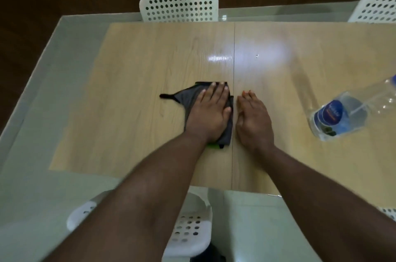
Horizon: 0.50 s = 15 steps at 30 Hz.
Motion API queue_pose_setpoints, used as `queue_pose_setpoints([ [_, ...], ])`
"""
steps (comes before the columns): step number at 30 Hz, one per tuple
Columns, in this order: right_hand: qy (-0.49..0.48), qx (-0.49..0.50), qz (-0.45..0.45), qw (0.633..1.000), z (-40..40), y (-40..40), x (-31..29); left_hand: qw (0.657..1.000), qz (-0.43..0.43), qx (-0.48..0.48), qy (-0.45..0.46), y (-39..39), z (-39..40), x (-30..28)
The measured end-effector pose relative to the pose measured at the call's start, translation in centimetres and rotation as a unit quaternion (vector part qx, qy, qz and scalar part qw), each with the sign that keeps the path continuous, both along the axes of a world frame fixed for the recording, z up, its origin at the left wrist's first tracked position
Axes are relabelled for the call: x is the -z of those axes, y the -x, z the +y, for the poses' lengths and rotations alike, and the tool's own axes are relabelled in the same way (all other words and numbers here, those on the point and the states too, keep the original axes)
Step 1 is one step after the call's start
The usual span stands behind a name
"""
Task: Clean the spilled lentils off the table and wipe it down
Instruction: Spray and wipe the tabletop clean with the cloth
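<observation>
Wiping the worktop [132, 64] with a cloth [188, 96]

Left hand [211, 111] presses flat on the soft, limp cloth; right hand [254, 118] lies flat just beside it. Press through the palm; no lentils visible.

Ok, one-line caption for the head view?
Left hand presses a grey cloth flat on the wooden table; right hand rests beside it.

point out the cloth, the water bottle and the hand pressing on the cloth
cloth [188, 95]: head view, on the bare grey part left of the fingers.
water bottle [330, 115]: head view, on its blue label.
left hand [211, 111]: head view, on the back of the hand, flat on the cloth.
</observation>
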State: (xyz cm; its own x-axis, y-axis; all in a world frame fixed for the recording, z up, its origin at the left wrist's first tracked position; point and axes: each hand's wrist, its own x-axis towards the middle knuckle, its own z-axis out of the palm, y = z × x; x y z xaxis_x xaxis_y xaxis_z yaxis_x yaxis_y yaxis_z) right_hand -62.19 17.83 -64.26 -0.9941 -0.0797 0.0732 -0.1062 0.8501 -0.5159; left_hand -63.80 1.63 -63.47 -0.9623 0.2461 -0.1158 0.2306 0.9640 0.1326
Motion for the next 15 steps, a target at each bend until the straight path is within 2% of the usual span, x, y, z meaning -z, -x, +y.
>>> queue_pose_setpoints([
  [2, 0.012, 0.008, 0.003, 1.0, 0.2, 0.1, 0.2, 1.0, 0.007, -0.004, -0.013, -1.3, 0.6, 0.4],
  [7, 0.005, -0.002, -0.004, 1.0, 0.1, -0.3, -0.1, 0.999, 0.013, 0.012, -0.046, -14.2, 0.3, 0.6],
  [9, -0.002, -0.004, -0.004, 1.0, 0.0, -0.6, -0.3, 0.999, 0.003, 0.0, -0.048, -16.7, -1.7, 0.7],
  [15, -0.039, -0.012, -0.007, 0.999, -0.8, -0.9, -0.8, 0.987, 0.019, -0.156, 0.022, -10.4, -10.7, 1.4],
])
